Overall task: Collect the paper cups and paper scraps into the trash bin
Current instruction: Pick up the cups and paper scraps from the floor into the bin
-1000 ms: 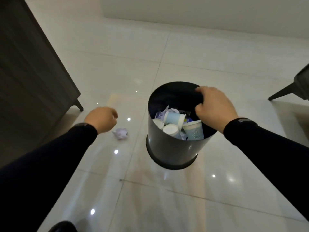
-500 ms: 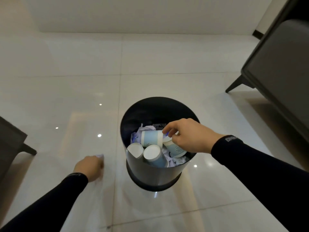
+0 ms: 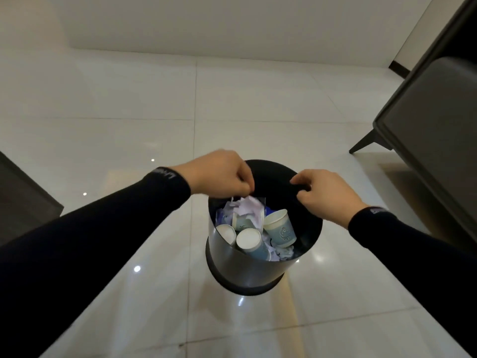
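Glossy pale tiled floor (image 3: 129, 99); dark trash bin (image 3: 242, 270) stands on it, dark furniture leg (image 3: 361, 144) far right

Glossy tiled floor (image 3: 129, 104) – brushed-metal trash bin (image 3: 240, 267), matt paper cups (image 3: 280, 228), crumpled paper scraps (image 3: 247, 206).

Bin (image 3: 258, 270) mouth mostly blocked: cups (image 3: 280, 228) and paper scraps (image 3: 249, 209) fill lower half, left hand (image 3: 222, 175) over upper-left rim, right hand (image 3: 327, 193) gripping upper-right rim. Gap only between the hands at far rim. Floor (image 3: 129, 99) open across upper left and below bin. Dark furniture (image 3: 433, 140) at right, cabinet (image 3: 23, 200) at left edge.
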